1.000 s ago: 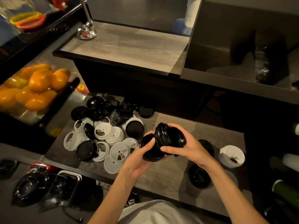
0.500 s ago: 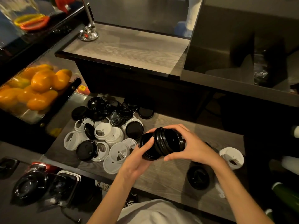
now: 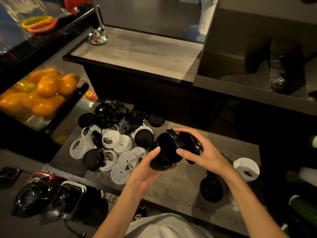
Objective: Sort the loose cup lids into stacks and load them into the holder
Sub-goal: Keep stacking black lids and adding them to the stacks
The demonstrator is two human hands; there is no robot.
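Black lids (image 3: 169,148) between 2 hands

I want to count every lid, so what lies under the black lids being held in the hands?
Under the held black lids only bare wooden shelf shows. The left hand and right hand cover part of the shelf, so a lid there would be hidden.

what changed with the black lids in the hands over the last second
The black stack has opened up: the right hand has tilted its lids away from the stack in the left hand, and one lid now stands askew in the gap. Both hands still grip black lids above the counter. The loose pile, the white lid and the black lid at right have not moved.
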